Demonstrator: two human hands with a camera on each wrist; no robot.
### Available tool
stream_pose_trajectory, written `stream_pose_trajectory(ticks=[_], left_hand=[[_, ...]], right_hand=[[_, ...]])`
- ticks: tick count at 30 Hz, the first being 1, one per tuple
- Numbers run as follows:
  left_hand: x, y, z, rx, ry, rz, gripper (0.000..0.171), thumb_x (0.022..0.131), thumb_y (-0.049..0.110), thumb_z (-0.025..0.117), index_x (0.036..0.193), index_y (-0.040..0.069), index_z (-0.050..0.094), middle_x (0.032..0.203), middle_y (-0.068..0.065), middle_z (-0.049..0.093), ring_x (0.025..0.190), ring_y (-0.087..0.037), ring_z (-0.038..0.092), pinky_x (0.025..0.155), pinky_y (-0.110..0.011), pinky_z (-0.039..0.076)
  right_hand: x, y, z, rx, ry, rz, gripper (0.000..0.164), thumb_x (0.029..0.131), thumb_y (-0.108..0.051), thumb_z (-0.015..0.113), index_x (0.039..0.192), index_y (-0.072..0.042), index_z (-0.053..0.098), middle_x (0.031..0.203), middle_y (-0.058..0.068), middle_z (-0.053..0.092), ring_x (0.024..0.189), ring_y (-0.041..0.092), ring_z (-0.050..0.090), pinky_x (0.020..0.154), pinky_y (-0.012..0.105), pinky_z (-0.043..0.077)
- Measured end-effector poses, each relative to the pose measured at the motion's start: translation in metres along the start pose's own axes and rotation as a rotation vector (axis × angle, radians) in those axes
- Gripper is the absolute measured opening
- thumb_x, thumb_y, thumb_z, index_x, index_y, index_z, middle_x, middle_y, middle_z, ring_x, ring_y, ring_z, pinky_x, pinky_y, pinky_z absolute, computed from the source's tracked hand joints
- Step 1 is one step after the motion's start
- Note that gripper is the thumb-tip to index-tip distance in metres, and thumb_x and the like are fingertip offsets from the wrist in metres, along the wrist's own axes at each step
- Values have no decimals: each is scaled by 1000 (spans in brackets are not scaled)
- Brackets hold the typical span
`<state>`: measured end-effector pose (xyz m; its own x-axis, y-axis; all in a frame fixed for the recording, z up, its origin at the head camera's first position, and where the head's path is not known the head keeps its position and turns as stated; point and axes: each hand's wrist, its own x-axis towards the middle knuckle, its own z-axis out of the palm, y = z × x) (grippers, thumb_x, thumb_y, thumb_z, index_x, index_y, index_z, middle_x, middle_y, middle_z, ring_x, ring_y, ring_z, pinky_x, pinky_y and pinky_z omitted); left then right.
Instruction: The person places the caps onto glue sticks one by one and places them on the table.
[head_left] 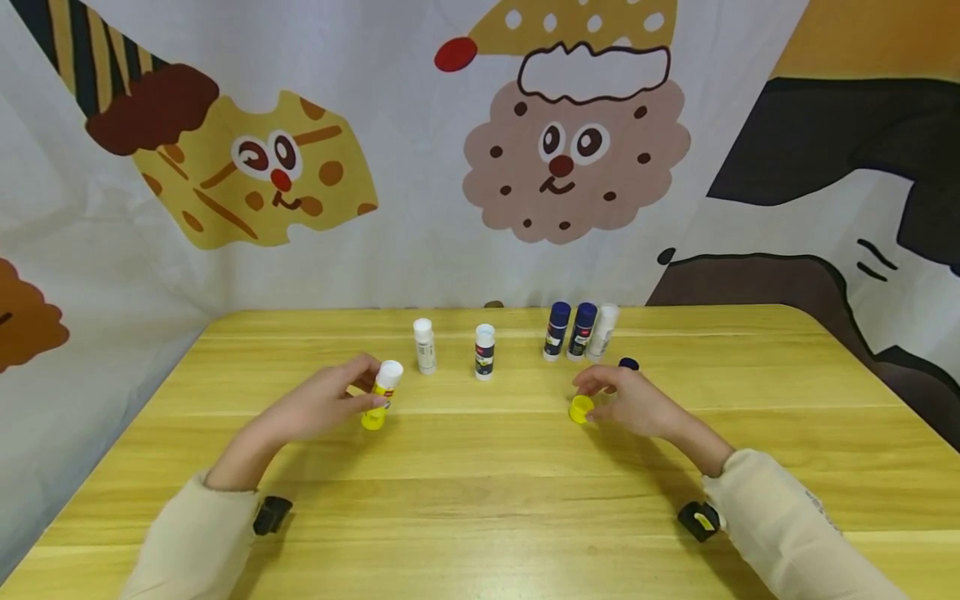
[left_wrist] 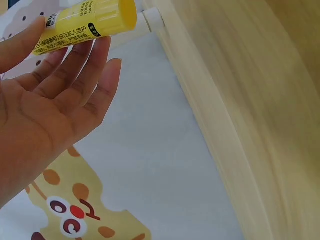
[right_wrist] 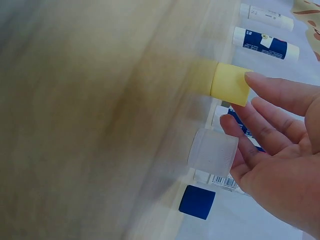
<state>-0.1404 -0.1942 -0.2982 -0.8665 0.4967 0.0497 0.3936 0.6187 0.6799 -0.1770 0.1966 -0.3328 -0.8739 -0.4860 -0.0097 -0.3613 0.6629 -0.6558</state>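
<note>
My left hand (head_left: 322,400) grips a yellow-labelled glue stick (head_left: 384,386) between thumb and fingers. Its white end points up and its yellow base down, with a slight tilt. In the left wrist view the thumb lies along one side of the yellow barrel (left_wrist: 95,25) and the fingers curl behind it. On the right, my right hand (head_left: 630,402) pinches a small yellow cap (right_wrist: 231,84) by its upper part, low at the table surface. Close by its fingers stand a translucent white cap (right_wrist: 214,152) and a dark blue cap (right_wrist: 197,202).
Toward the back edge of the wooden table (head_left: 480,500) stand a white glue stick (head_left: 424,346) and a navy-labelled one (head_left: 484,354) with a white top. Farther right, two blue-capped sticks (head_left: 557,332) and a white stick (head_left: 603,333) form a row. A cartoon-printed cloth (head_left: 420,250) hangs behind.
</note>
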Motion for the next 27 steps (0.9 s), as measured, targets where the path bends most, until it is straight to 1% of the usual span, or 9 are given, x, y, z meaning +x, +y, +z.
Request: stream_pose_trajectory(ticks=[6,13,19,27], left_hand=[[1,6,4,7,-16,47,20,90,12,58,105,1,52,94,-2,63,94,-24,58,75,-35,47],[4,9,9,13,-40,58,18,90,11,59,104,3,52,93,-2,62,92,-22,58,73,-33,47],[6,11,14,8,-58,61,16,89,10,59,103,4,52,93,-2,61,89,-20,57,71,-31,47],[8,16,19,8,-74,71,17,89,9,59,103,5,52,93,-1,61,89,-18,57,71,-31,47]], right_hand=[[-1,-2,-1,1,14,-14,37,75,2,70,110,3,57,98,8,63,95,29,55,86,51,38],[-4,-6,-5,3,35,-50,34,76,2,70,107,4,59,100,11,62,96,33,54,85,53,39],[-4,-8,-7,10,32,-61,28,77,1,68,104,4,61,104,12,62,98,32,54,85,50,41],[-3,-9,-7,53,38,-98,28,78,1,68,105,6,61,104,14,62,99,32,54,84,47,43]])
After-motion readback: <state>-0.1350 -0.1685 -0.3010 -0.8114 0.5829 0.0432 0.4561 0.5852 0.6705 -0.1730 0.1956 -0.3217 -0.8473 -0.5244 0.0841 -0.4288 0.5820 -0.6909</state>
